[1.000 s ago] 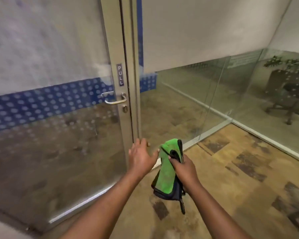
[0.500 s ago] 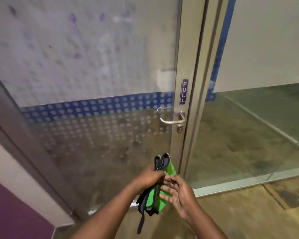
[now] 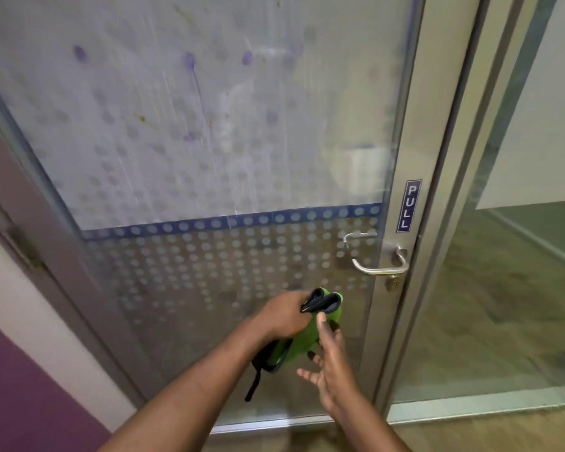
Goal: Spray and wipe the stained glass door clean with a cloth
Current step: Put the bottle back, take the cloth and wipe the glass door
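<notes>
Here we are at the glass door [image 3: 209,141], which fills most of the frame, and it is a mess up there. Purple blotches [image 3: 190,60] dot the upper pane, one with a thin run trailing down from it, and pale streaks slant across the frosted part. A blue dotted band [image 3: 229,220] crosses the glass at mid-height, with rows of pale dots fading out beneath it.

Low in the centre, both hands meet in front of the lower pane. The left hand [image 3: 284,316] has its fingers curled round the top of the cloth [image 3: 302,340] and grips it firmly. That cloth is green with a dark edging, folded over so two dark loops poke up above the knuckles. A dark strip [image 3: 253,386] dangles below the wrist. The right hand [image 3: 331,363] sits just beside it, lower and to the right, fingers spread loose and apart. Its thumb points up against the green face of the cloth, holding nothing.

Over on the right of the door, the metal handle [image 3: 380,267] juts out from the frame, a small lock [image 3: 393,282] just under it, and a blue PULL sign [image 3: 409,207] stands above. Further right, a glass partition [image 3: 503,288] shows carpeted floor behind. A purple wall [image 3: 20,386] fills the lower left corner.
</notes>
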Tool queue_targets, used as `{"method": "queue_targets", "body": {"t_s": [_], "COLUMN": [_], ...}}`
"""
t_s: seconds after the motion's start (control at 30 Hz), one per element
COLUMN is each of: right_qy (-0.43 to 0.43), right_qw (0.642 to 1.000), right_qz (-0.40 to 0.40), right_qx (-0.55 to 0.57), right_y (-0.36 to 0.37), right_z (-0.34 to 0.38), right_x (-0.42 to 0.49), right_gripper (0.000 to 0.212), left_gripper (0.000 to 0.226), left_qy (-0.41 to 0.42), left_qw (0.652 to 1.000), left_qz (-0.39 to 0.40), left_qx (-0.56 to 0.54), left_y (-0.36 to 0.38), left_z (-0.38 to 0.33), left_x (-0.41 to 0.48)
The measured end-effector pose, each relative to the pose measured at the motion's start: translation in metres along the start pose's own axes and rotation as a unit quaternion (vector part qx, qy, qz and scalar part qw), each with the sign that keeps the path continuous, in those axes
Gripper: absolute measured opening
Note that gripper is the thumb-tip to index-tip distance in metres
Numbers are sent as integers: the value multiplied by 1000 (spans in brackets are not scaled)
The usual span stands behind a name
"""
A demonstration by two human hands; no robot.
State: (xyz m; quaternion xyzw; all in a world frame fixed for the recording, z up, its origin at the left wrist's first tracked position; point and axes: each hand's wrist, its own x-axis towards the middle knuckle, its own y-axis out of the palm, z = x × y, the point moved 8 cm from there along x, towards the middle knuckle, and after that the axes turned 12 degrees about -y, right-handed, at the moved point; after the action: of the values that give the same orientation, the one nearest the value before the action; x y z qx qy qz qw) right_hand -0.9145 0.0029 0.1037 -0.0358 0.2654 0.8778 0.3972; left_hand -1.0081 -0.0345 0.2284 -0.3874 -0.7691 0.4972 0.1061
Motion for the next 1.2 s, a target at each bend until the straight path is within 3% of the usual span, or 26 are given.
{"method": "queue_targets", "body": {"t_s": [0.17, 0.3, 0.4, 0.5, 0.6, 0.67, 0.73, 0.83, 0.97, 1.07, 1.2], "right_qy": [-68, -131, -152, -246, -323, -349, -344, -333, -363, -408, -577], "right_qw": [991, 968, 947, 920, 903, 901, 893, 843, 788, 763, 703], "right_qz": [-42, -53, -11, -6, -55, -158, -289, -367, -458, -470, -335], "right_qx": [106, 207, 284, 304, 276, 203, 18, -210, -194, -171, -246], "right_y": [51, 94, 130, 149, 158, 160, 166, 189, 178, 191, 298], "right_z": [-10, 4, 32, 82, 127, 140, 141, 134, 144, 154, 136], "right_x": [21, 38, 54, 64, 78, 92, 99, 99, 104, 100, 64], "right_gripper": [103, 115, 114, 99, 81, 76, 99, 126, 98, 76, 72], "left_gripper": [18, 15, 25, 43, 57, 61, 57, 54, 59, 62, 66], "left_qy": [59, 116, 157, 196, 233, 255, 279, 266, 227, 235, 221], "left_qw": [998, 992, 987, 979, 961, 938, 906, 854, 802, 765, 735], "left_qz": [30, 38, 9, -50, -135, -210, -290, -408, -470, -505, -569], "left_qx": [17, 41, 38, 27, 67, 104, 130, 185, 291, 324, 295], "left_y": [-28, -48, -69, -104, -143, -171, -201, -247, -292, -310, -338], "left_z": [6, 3, -4, -14, -8, 11, 42, 102, 168, 193, 214], "left_x": [7, 12, 13, 12, 15, 10, 0, -7, -2, -6, -16]}}
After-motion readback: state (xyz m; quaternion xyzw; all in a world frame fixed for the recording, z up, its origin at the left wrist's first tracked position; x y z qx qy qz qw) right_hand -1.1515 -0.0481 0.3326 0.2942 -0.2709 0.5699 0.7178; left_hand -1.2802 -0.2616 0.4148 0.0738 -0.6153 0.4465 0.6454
